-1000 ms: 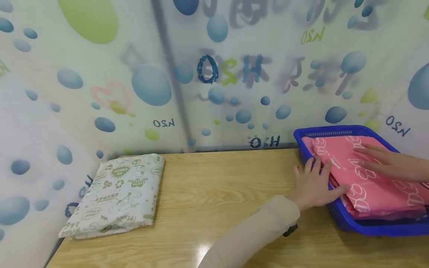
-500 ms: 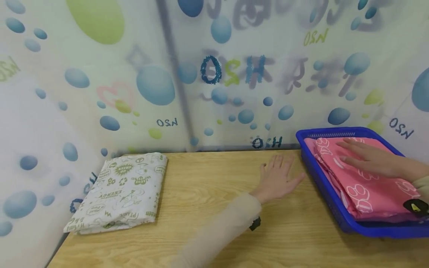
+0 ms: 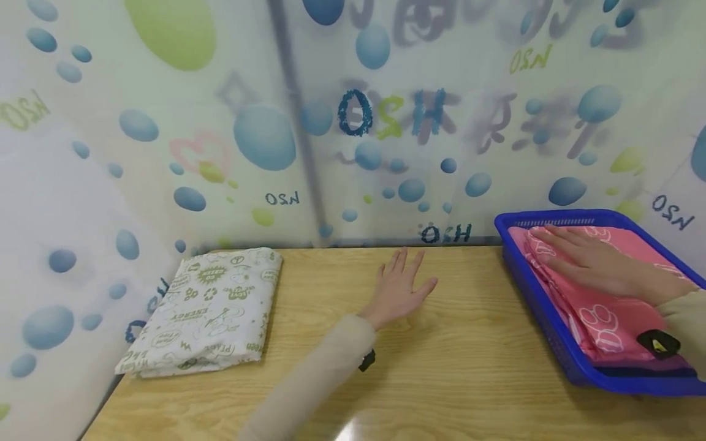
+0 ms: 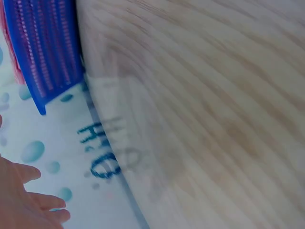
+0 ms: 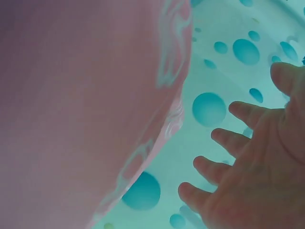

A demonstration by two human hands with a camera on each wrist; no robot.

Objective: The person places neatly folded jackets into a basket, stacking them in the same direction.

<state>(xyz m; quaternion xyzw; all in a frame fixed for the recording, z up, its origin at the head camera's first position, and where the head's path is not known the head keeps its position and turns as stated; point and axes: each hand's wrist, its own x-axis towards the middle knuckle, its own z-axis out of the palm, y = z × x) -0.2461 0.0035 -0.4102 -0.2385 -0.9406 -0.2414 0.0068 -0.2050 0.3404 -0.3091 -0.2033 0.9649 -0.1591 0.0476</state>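
A folded pink cloth (image 3: 623, 269) with white outline prints lies in a blue plastic basket (image 3: 573, 367) at the right of the table. Over the cloth is my right hand (image 3: 601, 266), fingers straight and spread; the right wrist view shows the fingers (image 5: 224, 143) apart from the fabric. My left hand (image 3: 394, 297) is above the middle of the table, fingers spread and holding nothing. To its left lies a folded white cloth (image 3: 209, 312) with green cartoon prints. Only part of the left hand (image 4: 28, 195) and a basket corner (image 4: 47, 57) appear in the left wrist view.
A wooden table (image 3: 441, 367) carries both items. Behind and to the left hangs a pale curtain (image 3: 474, 79) with blue and green dots and mirrored lettering. The basket's raised rim borders the pink cloth.
My left hand has left the basket's near-left rim and moved left over the table. My right hand has shifted left across the pink cloth. The camera has turned slightly left.
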